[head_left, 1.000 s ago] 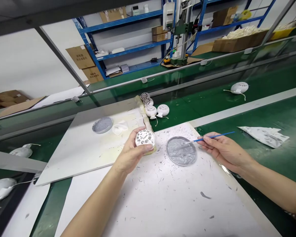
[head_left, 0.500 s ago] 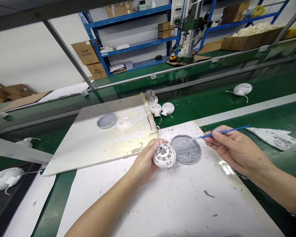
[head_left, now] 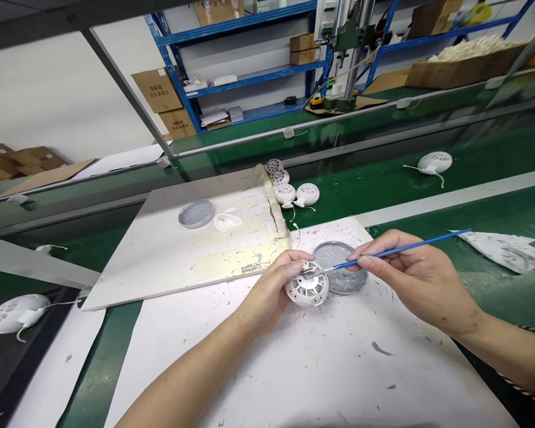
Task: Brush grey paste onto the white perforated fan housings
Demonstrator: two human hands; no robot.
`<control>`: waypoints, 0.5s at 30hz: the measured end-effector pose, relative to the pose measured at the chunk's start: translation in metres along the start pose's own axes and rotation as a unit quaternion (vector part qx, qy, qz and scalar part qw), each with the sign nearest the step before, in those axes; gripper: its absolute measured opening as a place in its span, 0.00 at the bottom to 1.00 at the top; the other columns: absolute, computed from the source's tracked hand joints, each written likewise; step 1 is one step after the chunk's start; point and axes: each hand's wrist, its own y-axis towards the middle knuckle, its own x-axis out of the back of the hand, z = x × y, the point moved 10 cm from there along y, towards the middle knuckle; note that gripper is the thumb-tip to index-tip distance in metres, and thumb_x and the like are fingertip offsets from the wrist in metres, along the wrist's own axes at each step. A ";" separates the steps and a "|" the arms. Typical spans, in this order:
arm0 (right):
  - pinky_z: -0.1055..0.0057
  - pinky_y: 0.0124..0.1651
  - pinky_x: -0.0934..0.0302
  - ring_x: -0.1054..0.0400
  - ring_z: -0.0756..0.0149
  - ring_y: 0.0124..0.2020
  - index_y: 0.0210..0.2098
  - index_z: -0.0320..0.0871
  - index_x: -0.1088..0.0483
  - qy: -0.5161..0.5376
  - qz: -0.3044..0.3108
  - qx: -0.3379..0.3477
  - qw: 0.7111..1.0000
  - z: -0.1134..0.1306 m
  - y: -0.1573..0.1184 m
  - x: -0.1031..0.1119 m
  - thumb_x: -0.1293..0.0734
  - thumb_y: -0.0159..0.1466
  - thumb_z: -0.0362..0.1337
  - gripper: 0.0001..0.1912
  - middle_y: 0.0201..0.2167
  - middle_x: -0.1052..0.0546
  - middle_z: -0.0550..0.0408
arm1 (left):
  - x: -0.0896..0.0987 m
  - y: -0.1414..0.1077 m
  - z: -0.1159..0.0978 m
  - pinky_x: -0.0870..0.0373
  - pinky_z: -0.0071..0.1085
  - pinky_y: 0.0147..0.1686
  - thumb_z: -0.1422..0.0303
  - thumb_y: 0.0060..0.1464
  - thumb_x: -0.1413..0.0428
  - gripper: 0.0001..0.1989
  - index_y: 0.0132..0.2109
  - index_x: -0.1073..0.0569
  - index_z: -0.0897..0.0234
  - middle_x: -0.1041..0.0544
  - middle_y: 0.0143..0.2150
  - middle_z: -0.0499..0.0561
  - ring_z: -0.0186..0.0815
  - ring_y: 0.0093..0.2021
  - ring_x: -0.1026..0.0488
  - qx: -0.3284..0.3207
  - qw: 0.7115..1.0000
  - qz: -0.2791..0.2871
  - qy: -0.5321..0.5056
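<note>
A round white plastic housing (head_left: 310,292) with slotted openings is gripped at its left edge by my left hand (head_left: 277,285). My right hand (head_left: 410,276) pinches a thin blue paintbrush (head_left: 410,245), its tip reaching the upper part of the housing; whether it touches cannot be made out. Just behind the housing, a round shallow dish (head_left: 354,279) of grey paste lies on the white, grey-spotted sheet (head_left: 321,368), partly hidden by the brush and my right fingers.
Left of centre, a pale board (head_left: 160,255) carries a second grey dish (head_left: 196,214) and a crumpled white piece (head_left: 227,220). Several white housings (head_left: 307,194) sit beyond its edge. One housing (head_left: 435,162) lies far right, near a stained scrap (head_left: 503,249). Blue shelving (head_left: 249,83) stands behind.
The brush tip has moved left from the grey dish to the housing, carried by my right hand. My left hand and the housing have shifted slightly right, and the housing has turned a little.
</note>
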 end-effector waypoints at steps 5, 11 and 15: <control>0.72 0.29 0.27 0.25 0.66 0.27 0.28 0.47 0.25 -0.013 -0.003 0.011 1.000 0.004 -0.001 0.002 0.27 0.58 0.42 0.07 0.29 0.20 0.54 | -0.003 -0.001 0.004 0.36 0.26 0.32 0.69 0.49 0.39 0.18 0.47 0.31 0.60 0.28 0.35 0.48 0.29 0.30 0.32 0.014 1.000 0.014 0.000; 0.74 0.32 0.27 0.25 0.66 0.32 0.28 0.50 0.25 -0.051 -0.006 0.064 0.997 0.020 -0.008 0.012 0.28 0.59 0.40 0.04 0.30 0.21 0.56 | -0.009 -0.002 0.000 0.35 0.27 0.32 0.71 0.47 0.40 0.18 0.47 0.31 0.62 0.27 0.36 0.50 0.31 0.32 0.31 0.003 0.999 0.042 0.020; 0.71 0.36 0.26 0.25 0.66 0.31 0.30 0.50 0.26 -0.053 -0.102 0.075 0.991 0.032 -0.014 0.049 0.27 0.58 0.40 0.04 0.31 0.21 0.57 | -0.001 -0.002 -0.004 0.35 0.27 0.29 0.73 0.44 0.42 0.17 0.44 0.30 0.62 0.27 0.34 0.50 0.31 0.30 0.31 -0.011 0.999 0.014 0.033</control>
